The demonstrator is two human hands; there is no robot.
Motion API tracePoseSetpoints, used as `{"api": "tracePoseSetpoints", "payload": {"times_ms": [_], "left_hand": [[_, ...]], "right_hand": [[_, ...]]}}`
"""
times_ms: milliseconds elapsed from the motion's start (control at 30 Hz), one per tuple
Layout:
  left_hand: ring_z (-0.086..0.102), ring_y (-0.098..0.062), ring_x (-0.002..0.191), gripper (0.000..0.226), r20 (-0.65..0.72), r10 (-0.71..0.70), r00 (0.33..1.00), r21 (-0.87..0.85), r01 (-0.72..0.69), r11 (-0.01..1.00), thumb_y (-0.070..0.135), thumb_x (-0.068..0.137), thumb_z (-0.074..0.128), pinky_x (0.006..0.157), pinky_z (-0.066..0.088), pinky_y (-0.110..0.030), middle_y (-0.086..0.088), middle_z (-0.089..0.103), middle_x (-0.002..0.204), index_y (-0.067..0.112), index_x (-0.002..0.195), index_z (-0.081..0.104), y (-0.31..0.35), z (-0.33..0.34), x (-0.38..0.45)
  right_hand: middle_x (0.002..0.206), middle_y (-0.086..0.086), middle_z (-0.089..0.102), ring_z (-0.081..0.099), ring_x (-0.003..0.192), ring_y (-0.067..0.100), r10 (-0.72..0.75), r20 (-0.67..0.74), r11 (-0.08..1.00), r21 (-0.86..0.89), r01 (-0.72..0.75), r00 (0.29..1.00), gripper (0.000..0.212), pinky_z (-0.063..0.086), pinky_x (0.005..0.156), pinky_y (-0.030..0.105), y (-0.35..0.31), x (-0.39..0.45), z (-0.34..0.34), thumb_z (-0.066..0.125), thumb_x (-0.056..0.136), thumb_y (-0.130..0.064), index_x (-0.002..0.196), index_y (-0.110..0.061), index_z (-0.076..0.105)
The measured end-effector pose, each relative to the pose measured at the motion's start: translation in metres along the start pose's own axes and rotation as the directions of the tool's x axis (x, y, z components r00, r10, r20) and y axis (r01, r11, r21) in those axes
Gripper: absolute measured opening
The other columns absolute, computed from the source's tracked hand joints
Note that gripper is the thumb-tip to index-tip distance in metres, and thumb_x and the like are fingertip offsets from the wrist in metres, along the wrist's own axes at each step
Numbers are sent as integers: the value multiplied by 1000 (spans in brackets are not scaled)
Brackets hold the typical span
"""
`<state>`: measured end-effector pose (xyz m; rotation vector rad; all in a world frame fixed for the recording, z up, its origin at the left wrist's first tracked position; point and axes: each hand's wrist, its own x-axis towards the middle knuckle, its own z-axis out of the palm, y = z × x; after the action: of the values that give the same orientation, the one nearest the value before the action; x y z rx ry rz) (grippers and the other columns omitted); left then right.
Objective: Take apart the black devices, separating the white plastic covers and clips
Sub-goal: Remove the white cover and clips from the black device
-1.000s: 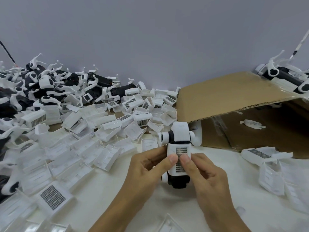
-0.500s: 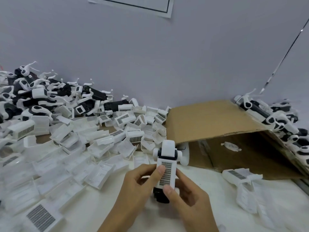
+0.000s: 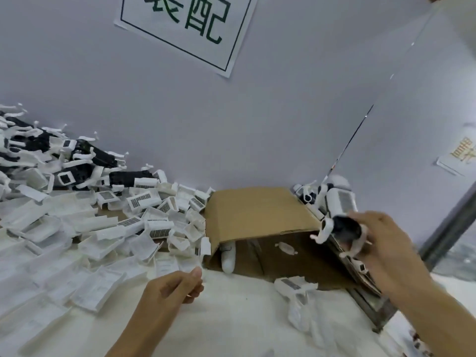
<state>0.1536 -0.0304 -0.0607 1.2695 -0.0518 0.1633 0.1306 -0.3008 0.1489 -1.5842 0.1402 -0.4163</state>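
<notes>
While right hand (image 3: pixel 381 243) grips black device (image 3: pixel 343 229) (blurred), cardboard box (image 3: pixel 260 210) adjacent.

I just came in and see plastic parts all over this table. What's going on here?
A person is stripping small black devices of their white plastic parts. The right hand grips a black device with white clips out over the brown cardboard box. The left hand hovers low over the white table, its fingers loosely curled; whether it holds anything is unclear. A heap of white plastic covers lies on the left.
</notes>
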Motion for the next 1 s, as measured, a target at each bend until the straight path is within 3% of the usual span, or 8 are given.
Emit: {"api": "tracePoseSetpoints", "payload": {"times_ms": [100,167,233,300,433,667,867,1000], "left_hand": [[73,-22,81,40,34,-6,999,14,6,1000,58,67,66,79,59,-32,-9,78,82,23,77,82,-1,1,0],[73,-21,80,39,40,-13,999,16,13,1000,56,68,66,78,59,-31,-9,78,81,22,76,82,-2,1,0],[73,-20,79,38,29,-17,999,12,16,1000,55,68,66,75,59,-29,-8,78,81,21,74,82,-1,0,2],[74,-20,78,37,13,-23,1000,19,23,1000,53,70,66,75,60,-30,-9,78,80,20,73,82,0,0,3],[73,-21,75,34,-55,-58,997,-31,57,998,48,72,68,70,59,-28,-12,76,79,17,73,81,0,1,4],[72,-22,76,28,-172,-103,980,-113,84,990,20,96,64,68,57,-29,-13,75,80,13,74,79,-1,-3,4],[69,-17,76,9,-457,-36,889,-125,-25,992,5,95,65,65,57,-25,-9,72,83,12,95,70,2,-2,5],[70,-18,84,11,-500,-68,863,-122,7,992,4,94,65,72,59,-29,-10,68,95,12,100,66,6,-1,7]], "right_hand": [[132,23,58,65,100,25,-32,-182,985,159,61,983,35,56,76,26,-45,60,-30,64,95,-10,129,-13,55],[141,23,48,54,85,11,54,-295,961,274,30,954,48,50,73,11,-53,85,-42,55,100,-3,143,-20,43],[130,14,47,45,77,8,39,-295,993,119,-4,955,45,47,83,13,-40,93,-43,55,101,-6,144,-13,45],[120,11,56,55,91,21,-41,-331,987,-161,-14,943,36,48,102,35,-11,86,-34,65,96,-13,131,-4,59],[91,8,76,71,89,21,-49,-8,929,-367,43,999,10,58,79,37,64,36,28,65,95,-13,91,-14,74],[71,5,76,69,64,12,140,391,952,-306,-15,910,14,48,52,18,170,-49,132,68,92,-8,80,-9,74],[72,-11,74,68,70,4,-60,377,935,-304,185,924,19,54,68,23,185,-52,161,72,89,-11,76,-25,72],[73,-14,71,66,69,10,-400,435,861,-124,493,807,12,49,58,20,162,-49,186,73,84,-16,79,-27,72]]}}
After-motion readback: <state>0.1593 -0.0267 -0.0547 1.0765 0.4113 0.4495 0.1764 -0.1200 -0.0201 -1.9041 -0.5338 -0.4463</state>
